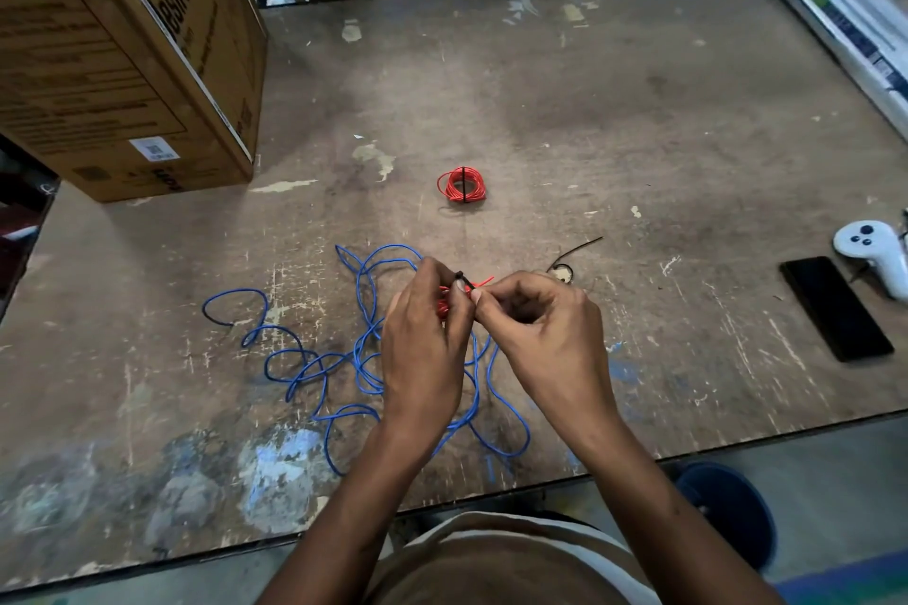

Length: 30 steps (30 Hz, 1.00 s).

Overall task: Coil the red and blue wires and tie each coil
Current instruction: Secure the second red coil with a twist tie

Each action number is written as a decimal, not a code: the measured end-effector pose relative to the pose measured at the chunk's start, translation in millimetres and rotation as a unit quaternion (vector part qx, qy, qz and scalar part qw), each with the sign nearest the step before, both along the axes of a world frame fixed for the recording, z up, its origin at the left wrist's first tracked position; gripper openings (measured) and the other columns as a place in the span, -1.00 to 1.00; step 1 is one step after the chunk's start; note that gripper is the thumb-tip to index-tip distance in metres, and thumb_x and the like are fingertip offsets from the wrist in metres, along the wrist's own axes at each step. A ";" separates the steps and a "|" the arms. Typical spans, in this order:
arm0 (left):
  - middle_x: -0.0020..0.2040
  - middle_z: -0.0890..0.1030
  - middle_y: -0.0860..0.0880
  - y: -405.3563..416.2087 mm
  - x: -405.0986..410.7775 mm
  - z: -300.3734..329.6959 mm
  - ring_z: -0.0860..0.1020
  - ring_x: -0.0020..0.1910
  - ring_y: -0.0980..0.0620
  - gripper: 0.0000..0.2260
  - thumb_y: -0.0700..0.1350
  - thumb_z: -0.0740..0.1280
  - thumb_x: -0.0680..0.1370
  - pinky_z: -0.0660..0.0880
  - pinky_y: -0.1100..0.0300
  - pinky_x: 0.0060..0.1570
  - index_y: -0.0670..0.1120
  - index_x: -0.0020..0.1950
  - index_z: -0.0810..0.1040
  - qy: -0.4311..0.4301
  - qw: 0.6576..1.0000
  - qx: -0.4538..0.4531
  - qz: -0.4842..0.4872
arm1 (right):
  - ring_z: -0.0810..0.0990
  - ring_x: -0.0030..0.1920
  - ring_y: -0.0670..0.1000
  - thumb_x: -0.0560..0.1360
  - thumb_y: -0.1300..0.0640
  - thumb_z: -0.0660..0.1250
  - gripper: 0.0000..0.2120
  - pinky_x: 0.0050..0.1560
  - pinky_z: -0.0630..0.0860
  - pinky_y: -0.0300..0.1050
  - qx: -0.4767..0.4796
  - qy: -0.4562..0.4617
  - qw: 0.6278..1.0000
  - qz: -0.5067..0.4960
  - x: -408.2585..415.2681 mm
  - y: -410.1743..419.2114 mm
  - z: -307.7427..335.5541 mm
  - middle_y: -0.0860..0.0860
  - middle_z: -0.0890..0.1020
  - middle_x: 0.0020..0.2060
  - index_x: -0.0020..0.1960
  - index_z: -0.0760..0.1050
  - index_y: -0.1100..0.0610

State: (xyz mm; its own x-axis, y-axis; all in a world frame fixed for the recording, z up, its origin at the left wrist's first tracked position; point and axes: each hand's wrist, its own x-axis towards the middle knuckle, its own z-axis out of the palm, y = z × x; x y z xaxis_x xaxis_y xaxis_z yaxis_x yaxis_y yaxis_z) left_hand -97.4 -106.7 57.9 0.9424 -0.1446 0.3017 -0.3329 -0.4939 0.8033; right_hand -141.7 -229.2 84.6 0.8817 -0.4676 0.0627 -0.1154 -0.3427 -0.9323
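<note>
Red wire coil (443, 305) and black tie (464, 283) pinched by both hands (491, 334).

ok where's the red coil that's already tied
In the head view the tied red coil lies on the table near its middle, beyond both hands and the loose blue wire, right of the cardboard box.

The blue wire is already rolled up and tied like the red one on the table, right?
No. The head view shows the blue wire lying loose and untied on the table. Only the red coil is rolled up and tied.
</note>
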 end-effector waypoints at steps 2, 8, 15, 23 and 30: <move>-0.15 0.57 0.09 -0.1 -0.1 -1.4 0.53 -0.16 -0.06 -0.88 0.01 0.25 0.71 0.47 -0.06 -0.15 0.06 0.00 0.39 0.002 1.000 -0.001 0.002 | 0.74 -0.20 -0.10 0.50 0.02 0.55 -0.92 -0.11 0.66 0.02 0.001 0.005 1.000 0.002 -0.4 0.1 0.6 -0.13 0.76 -0.23 -0.15 0.74 0.00; -0.13 0.55 0.10 0.0 -1.5 0.2 0.51 -0.14 -0.11 -0.89 0.00 0.27 0.70 0.46 -0.08 -0.12 0.03 0.01 0.42 -0.011 1.000 0.026 0.001 | 0.73 -0.25 -0.07 0.50 -0.04 0.54 -0.89 -0.15 0.64 0.04 0.013 0.005 1.000 0.000 0.7 -0.1 -1.1 -0.09 0.75 -0.27 -0.15 0.74 -0.02; -0.14 0.49 0.11 0.0 -3.8 5.2 0.43 -0.14 -0.06 -0.87 0.00 0.25 0.70 0.40 -0.05 -0.12 -0.01 0.00 0.45 -0.033 0.997 0.062 -0.010 | 0.76 -0.17 -0.07 0.52 -0.12 0.51 -0.86 -0.06 0.67 0.09 0.021 0.001 1.000 0.007 0.9 -2.7 -5.5 -0.09 0.77 -0.20 -0.08 0.75 -0.07; -0.13 0.51 0.15 5.5 -3.2 3.6 0.48 -0.11 -0.05 -0.82 0.09 0.21 0.68 0.46 -0.13 -0.11 0.01 0.01 0.45 -0.005 0.995 0.047 -0.091 | 0.80 -0.14 -0.01 0.50 0.09 0.60 -0.86 0.07 0.71 0.10 0.146 0.015 0.989 0.023 5.0 -8.1 -0.7 -0.01 0.80 -0.21 0.06 0.78 0.03; -0.14 0.62 0.11 11.8 -6.5 8.0 0.59 -0.14 0.01 -0.89 0.01 0.25 0.69 0.53 -0.13 -0.11 0.03 0.03 0.51 0.045 0.991 -0.035 -0.119 | 0.66 -0.38 -0.13 0.55 0.19 0.52 -0.83 -0.33 0.48 -0.42 0.230 0.090 0.962 0.121 19.2 -26.5 19.4 0.05 0.73 -0.31 0.07 0.75 0.27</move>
